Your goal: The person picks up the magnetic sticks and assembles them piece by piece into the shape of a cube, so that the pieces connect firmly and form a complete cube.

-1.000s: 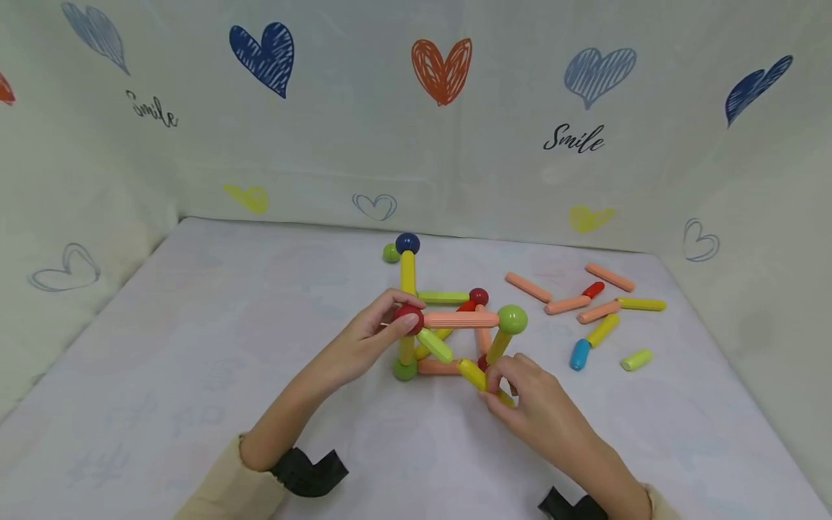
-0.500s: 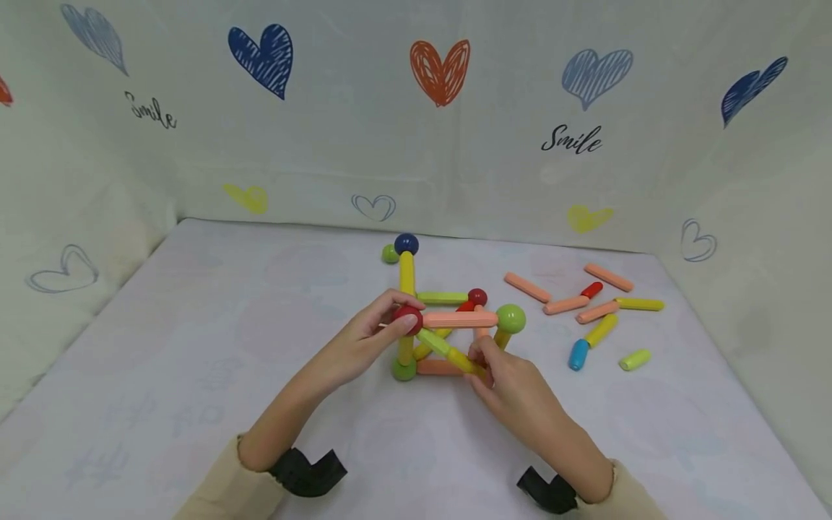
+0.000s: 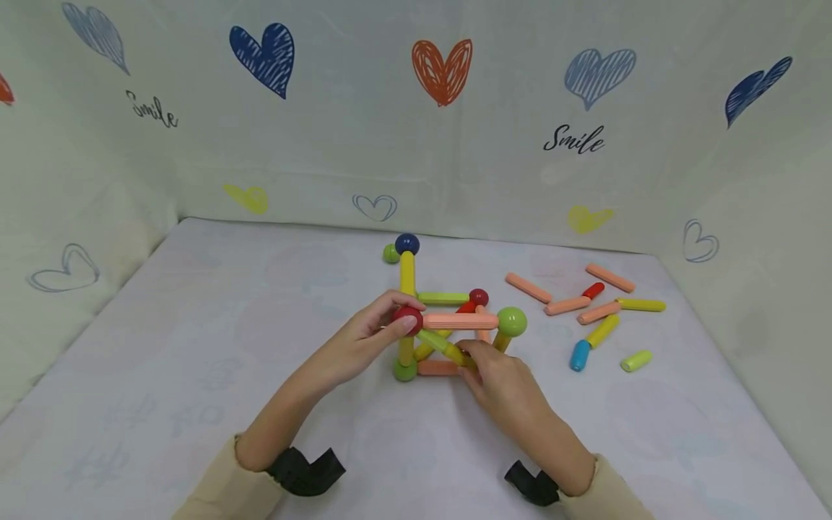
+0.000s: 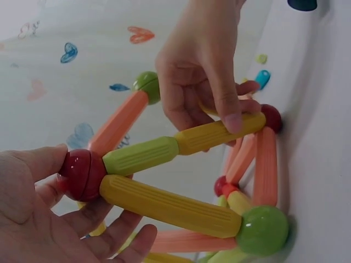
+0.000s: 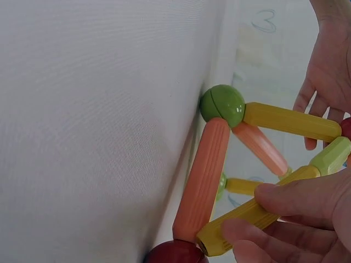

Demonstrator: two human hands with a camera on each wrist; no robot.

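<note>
On the table stands a frame of magnetic sticks and balls. My left hand (image 3: 354,345) holds a red ball (image 4: 82,174) at its upper near corner, thumb against it. From that ball a short light green stick (image 4: 141,155) slopes down. A yellow stick (image 4: 205,136) meets its lower end in line. My right hand (image 3: 512,388) pinches this yellow stick between thumb and fingers. In the right wrist view its far end lies at a lower red ball (image 5: 174,253), beside a salmon stick (image 5: 203,178); whether they touch is unclear. A green ball (image 3: 512,321) tops the right corner.
Several loose salmon sticks (image 3: 528,287) lie to the right, with yellow sticks (image 3: 640,305), a blue piece (image 3: 580,355) and a short green stick (image 3: 635,360). A dark blue ball (image 3: 407,244) tops the frame's back post, near a green ball (image 3: 391,253).
My right hand has moved left and slightly up, bringing the yellow stick from apart to the light green stick's end, then tilting its grip inward. My left hand has stayed on the red ball.
</note>
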